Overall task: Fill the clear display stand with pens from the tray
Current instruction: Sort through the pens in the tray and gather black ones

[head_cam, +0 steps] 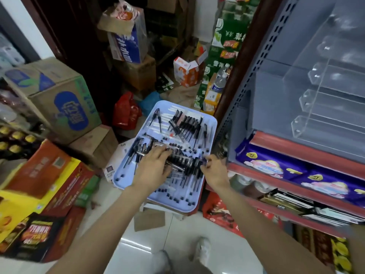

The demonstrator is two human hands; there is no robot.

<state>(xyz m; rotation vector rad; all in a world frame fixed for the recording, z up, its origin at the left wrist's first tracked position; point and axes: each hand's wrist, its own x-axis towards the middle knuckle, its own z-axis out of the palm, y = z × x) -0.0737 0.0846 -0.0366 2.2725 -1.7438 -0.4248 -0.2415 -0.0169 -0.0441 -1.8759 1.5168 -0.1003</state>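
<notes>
A grey metal shelving unit (276, 80) with red edges fills the right side, and on its upper shelf sits the clear display stand (324, 91), a stepped acrylic rack whose tiers show no pens. The shelf below it holds purple snack packs (276, 167) with pale cartoon print; their writing is too blurred to read. On the far left a brown carton (65, 99) bears a large blue oval logo with unreadable characters, and near left lie red and yellow boxes (47, 186). In the middle, a light blue tray (197, 206) rests low among the boxes, strewn with black-capped pens (187, 125) and loose caps. The left hand (153, 165) lies spread over a clump of pens in the tray's middle, fingers curled loosely onto them; whether it grips any I cannot tell. The right hand (214, 171) pinches a pen end at the tray's right edge.
</notes>
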